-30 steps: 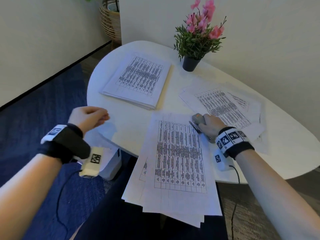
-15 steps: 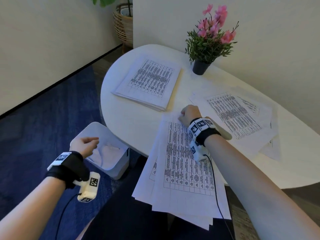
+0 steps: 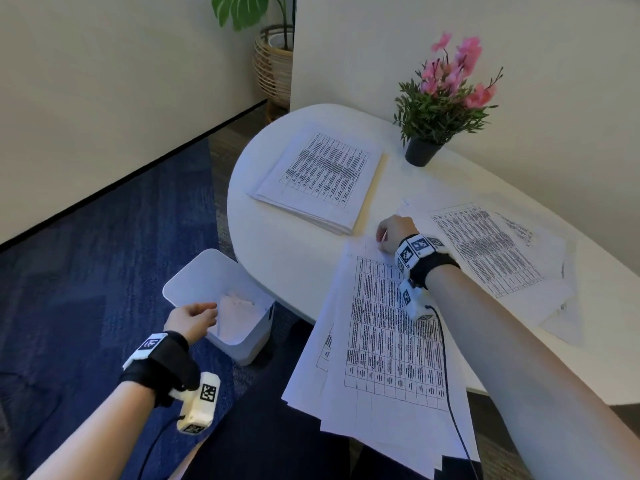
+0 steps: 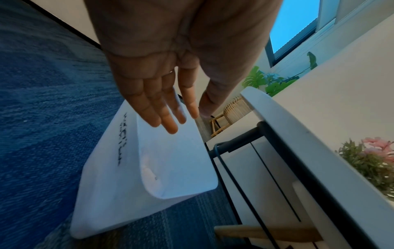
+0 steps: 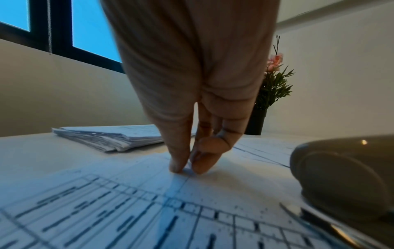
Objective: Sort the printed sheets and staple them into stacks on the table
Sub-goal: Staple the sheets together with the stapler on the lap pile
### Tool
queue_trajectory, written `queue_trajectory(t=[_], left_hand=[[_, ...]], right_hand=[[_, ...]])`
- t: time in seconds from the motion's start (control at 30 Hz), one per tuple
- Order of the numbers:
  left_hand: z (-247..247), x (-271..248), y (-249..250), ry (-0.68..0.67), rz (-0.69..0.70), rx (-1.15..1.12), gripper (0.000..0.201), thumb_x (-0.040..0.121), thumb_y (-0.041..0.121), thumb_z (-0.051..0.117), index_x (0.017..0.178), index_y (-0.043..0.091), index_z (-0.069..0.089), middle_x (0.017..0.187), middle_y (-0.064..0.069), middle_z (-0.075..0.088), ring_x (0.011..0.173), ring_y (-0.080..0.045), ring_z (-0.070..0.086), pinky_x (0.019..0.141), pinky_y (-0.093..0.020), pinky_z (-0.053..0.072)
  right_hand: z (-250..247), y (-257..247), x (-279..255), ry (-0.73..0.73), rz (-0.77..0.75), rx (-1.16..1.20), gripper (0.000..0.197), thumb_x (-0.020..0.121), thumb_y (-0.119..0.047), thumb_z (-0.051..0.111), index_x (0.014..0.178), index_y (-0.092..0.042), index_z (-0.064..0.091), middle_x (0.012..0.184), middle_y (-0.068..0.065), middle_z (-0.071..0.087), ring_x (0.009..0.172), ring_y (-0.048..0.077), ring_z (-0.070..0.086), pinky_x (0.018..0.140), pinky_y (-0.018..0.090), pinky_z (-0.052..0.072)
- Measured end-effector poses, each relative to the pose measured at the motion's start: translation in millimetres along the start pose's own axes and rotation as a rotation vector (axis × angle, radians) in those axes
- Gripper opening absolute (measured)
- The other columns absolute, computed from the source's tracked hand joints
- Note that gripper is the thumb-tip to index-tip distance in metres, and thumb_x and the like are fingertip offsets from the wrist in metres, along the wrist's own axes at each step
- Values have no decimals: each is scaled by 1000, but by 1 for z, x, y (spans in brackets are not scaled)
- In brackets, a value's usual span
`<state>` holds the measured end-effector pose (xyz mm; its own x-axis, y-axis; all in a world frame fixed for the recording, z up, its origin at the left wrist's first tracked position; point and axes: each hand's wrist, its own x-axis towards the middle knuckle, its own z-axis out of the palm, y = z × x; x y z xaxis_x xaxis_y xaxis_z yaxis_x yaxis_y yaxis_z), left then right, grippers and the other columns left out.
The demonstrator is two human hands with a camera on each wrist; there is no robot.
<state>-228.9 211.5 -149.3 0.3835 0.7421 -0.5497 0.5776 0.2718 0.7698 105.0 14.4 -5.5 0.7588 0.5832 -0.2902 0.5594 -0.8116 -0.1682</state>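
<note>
**Right hand pinching near pile, left hand over bin**

Right hand [image 3: 393, 233] at far corner of near pile of printed sheets [image 3: 388, 341], thumb and fingertips [image 5: 199, 166] closed together on top sheet, pinching it at its upper edge. Near pile fanned, overhanging near rim of white table [image 3: 294, 258]. Grey stapler [image 5: 345, 175] resting on the papers just right of that hand, apart from the fingers; hidden behind the wrist in the head view.

Left hand [image 3: 192, 318] held above open white bin [image 3: 194, 275] on blue carpet [image 3: 86, 271], fingers straight and relaxed, spread slightly, holding nothing (left wrist view [image 4: 170, 94]). Pale scraps in bin bottom, kind not discernible.

Squared stack of sheets [image 3: 322, 178] on far left of table, well apart from both hands. Loose spread of sheets [image 3: 491, 251] at right, just beyond right wrist. Potted pink flowers [image 3: 443, 98] at table's far edge, against wall. Wicker planter [image 3: 273, 64] on floor beyond table
</note>
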Motion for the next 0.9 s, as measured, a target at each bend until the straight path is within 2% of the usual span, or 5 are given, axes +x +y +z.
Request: queue_trajectory(t=[0.1, 0.27, 0.47, 0.77, 0.9], left_hand=[[-4, 4, -17, 18, -64, -34, 21, 93, 2, 52, 111, -2, 62, 72, -6, 60, 45, 2, 58, 37, -11, 40], [-14, 7, -53, 68, -166, -63, 22, 93, 4, 54, 111, 1, 65, 69, -3, 59, 43, -4, 57, 32, -9, 35], [-12, 5, -72, 88, -236, -106, 21, 94, 4, 51, 111, 2, 63, 70, 0, 58, 39, 1, 55, 32, -8, 30], [-7, 5, -67, 58, -210, -138, 24, 94, -1, 50, 115, -4, 59, 71, -6, 57, 41, -6, 56, 30, -8, 30], [-10, 6, -68, 51, -202, -134, 25, 93, 1, 52, 116, -2, 60, 72, -4, 58, 61, -15, 54, 34, -10, 33]], right_hand=[[-4, 1, 1, -66, -14, -23, 12, 87, -14, 66, 94, -4, 68, 103, 13, 68, 95, 27, 64, 78, 28, 50], [-5, 7, 0, -130, -3, -19, 19, 94, -14, 56, 99, 1, 65, 108, 18, 67, 90, 30, 62, 76, 36, 50], [0, 10, -2, 56, -113, 30, 14, 84, -7, 68, 98, -5, 71, 97, 10, 70, 93, 24, 65, 82, 25, 50], [-5, 8, -5, 20, -151, 21, 18, 91, -8, 56, 92, 1, 72, 101, 14, 69, 95, 26, 63, 84, 28, 48], [-3, 9, -8, 7, -115, 66, 25, 95, -8, 49, 100, 2, 71, 104, 15, 69, 99, 28, 63, 87, 30, 50]])
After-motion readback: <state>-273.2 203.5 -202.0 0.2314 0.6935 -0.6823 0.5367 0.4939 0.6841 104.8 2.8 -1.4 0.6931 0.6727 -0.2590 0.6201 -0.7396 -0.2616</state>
